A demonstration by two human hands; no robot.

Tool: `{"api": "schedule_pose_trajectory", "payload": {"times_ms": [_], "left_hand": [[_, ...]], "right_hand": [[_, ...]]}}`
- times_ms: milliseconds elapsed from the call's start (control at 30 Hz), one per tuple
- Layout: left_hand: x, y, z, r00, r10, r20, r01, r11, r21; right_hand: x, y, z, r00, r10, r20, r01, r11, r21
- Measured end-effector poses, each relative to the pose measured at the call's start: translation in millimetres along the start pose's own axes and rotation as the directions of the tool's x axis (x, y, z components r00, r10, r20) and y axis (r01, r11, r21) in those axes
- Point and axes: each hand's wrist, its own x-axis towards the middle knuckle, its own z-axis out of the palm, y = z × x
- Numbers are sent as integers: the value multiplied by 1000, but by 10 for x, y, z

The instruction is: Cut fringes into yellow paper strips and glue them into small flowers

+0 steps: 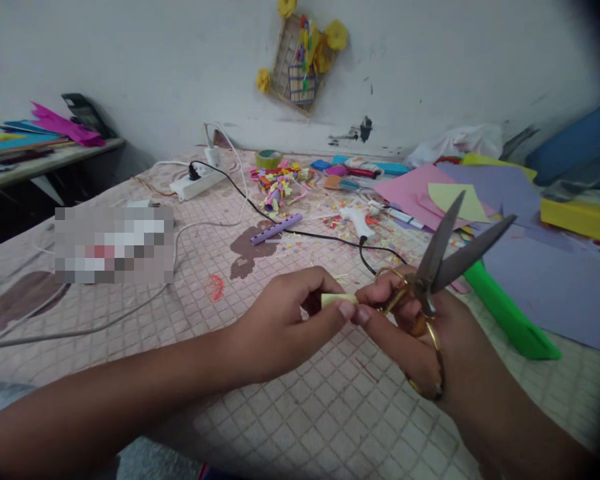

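A small pale yellow paper piece [336, 299] is pinched between the thumb and fingers of my left hand [293, 323]. The fingertips of my right hand [420, 333] meet its right end. Gold-handled scissors [445, 260] hang on my right hand, with a handle loop around the thumb and the blades spread apart, pointing up and to the right. Beyond my hands, a purple tube with dark dots [277, 229] and a white glue gun [356, 222] lie on the patterned cloth.
A green holder [510, 310] and purple paper [560, 280] lie at the right. Paper scraps [280, 183], green tape [269, 159] and a power strip [200, 182] are farther back. Cables cross the left and middle of the table [230, 427].
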Motion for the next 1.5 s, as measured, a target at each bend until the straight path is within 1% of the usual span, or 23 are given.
{"api": "schedule_pose_trajectory", "payload": {"times_ms": [100, 200, 333, 367, 467, 600, 667, 800, 900, 967, 1100, 1300, 1500], "left_hand": [[-1, 4, -2, 1000, 10, 28, -11, 999, 42], [6, 6, -12, 1000, 17, -4, -17, 998, 54], [3, 25, -32, 989, 51, -139, -44, 998, 55], [-2, 32, -36, 982, 57, -180, -49, 998, 51], [-18, 53, -51, 961, 65, -267, -55, 997, 47], [-31, 60, -77, 945, 75, -319, -65, 997, 42], [-34, 55, -82, 940, 74, -333, -65, 997, 40], [-45, 41, -60, 946, 93, -310, -90, 996, 23], [-50, 36, -37, 952, 131, -275, -118, 991, 63], [-46, 30, -25, 954, 141, -264, -123, 989, 84], [-30, 10, -9, 958, 143, -247, -130, 989, 68], [-20, 1, -1, 965, 120, -233, -109, 992, 58], [-26, 0, -7, 971, 104, -214, -95, 994, 50]], "right_hand": [[-15, -11, 0, 1000, -2, 9, 2, 1000, 0], [-22, -71, -29, 999, 21, 37, -20, 1000, -16], [-44, -110, -23, 1000, 9, -5, -9, 1000, -14], [-52, -105, -4, 1000, 6, 8, -6, 1000, -11], [-73, -93, 86, 991, 28, 131, -23, 999, -40], [-92, -125, 218, 963, 119, 241, -96, 990, -106], [-101, -139, 269, 947, 139, 289, -108, 987, -123], [-120, -112, 319, 938, 123, 325, -107, 992, -68], [-125, -93, 312, 935, 126, 332, -134, 991, 4], [-123, -100, 295, 931, 137, 339, -153, 988, 22], [-130, -100, 272, 931, 152, 332, -165, 986, 11], [-157, -51, 294, 942, 131, 311, -137, 991, 0], [-152, -51, 285, 930, 145, 337, -156, 988, 8]]}}
